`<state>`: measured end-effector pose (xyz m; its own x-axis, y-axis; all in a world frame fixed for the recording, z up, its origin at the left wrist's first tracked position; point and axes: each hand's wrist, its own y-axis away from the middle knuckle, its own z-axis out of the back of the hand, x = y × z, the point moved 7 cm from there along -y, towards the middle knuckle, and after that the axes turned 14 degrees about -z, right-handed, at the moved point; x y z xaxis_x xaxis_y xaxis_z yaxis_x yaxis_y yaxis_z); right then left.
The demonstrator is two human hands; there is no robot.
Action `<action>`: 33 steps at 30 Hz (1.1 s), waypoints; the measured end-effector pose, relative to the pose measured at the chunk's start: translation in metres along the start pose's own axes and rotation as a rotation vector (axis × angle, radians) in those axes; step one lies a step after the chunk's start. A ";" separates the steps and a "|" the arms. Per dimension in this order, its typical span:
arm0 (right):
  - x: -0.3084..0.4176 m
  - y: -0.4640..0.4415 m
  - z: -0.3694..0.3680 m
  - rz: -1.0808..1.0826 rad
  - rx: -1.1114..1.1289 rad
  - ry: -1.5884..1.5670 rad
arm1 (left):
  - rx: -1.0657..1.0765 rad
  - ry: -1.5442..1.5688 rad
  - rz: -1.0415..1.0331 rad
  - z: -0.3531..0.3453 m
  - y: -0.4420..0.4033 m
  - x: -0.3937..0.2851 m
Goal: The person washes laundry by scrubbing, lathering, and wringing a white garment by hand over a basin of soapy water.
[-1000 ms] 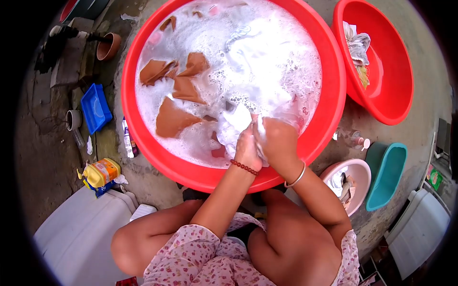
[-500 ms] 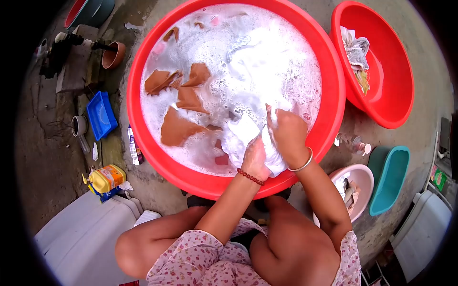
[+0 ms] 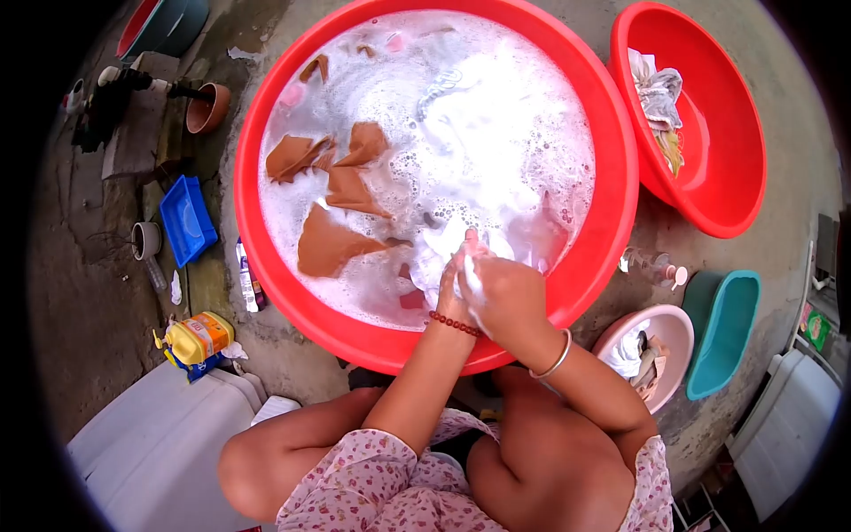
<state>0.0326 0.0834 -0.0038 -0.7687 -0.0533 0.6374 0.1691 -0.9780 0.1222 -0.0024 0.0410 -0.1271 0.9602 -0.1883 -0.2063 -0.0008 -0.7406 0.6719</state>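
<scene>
A big red basin holds foamy water with a brown cloth floating at its left side. Near the basin's front edge, my left hand, with a red bead bracelet at the wrist, is closed on a wet white cloth. My right hand, a silver bangle on its wrist, presses against the left one with curled fingers, also gripping the white cloth. Suds cover parts of both hands, and the cloth between them is largely hidden.
To the right are a tilted red basin with cloths, a clear bottle, a pink basin and a teal tub. At left lie a blue tray, a yellow jug and a clay pot.
My right hand was apart from the left half a second ago, with the white cloth spread between them. It has moved back left and down against my left hand, bunching the cloth.
</scene>
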 end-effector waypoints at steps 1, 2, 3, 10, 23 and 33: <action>-0.002 0.002 -0.002 -0.008 0.002 0.002 | 0.187 0.009 0.044 0.011 -0.010 -0.003; -0.002 0.007 -0.007 0.034 0.029 0.033 | 0.220 0.083 0.090 0.013 -0.008 0.000; -0.002 0.009 -0.012 0.082 0.055 0.061 | 0.250 0.154 0.140 0.014 -0.006 0.002; -0.103 -0.053 0.004 -0.448 0.025 -0.469 | -0.064 -0.192 -0.017 -0.057 0.024 -0.017; -0.096 -0.044 0.029 -0.474 -0.005 -0.632 | 0.149 -0.206 -0.370 -0.047 -0.003 -0.056; -0.036 -0.043 0.011 0.021 -0.128 0.067 | -0.044 -0.060 -0.020 -0.040 0.018 -0.004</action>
<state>0.0597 0.1300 -0.0235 -0.8059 -0.0836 0.5861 0.1089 -0.9940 0.0080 0.0045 0.0544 -0.0861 0.9414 -0.2129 -0.2616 0.0319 -0.7160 0.6974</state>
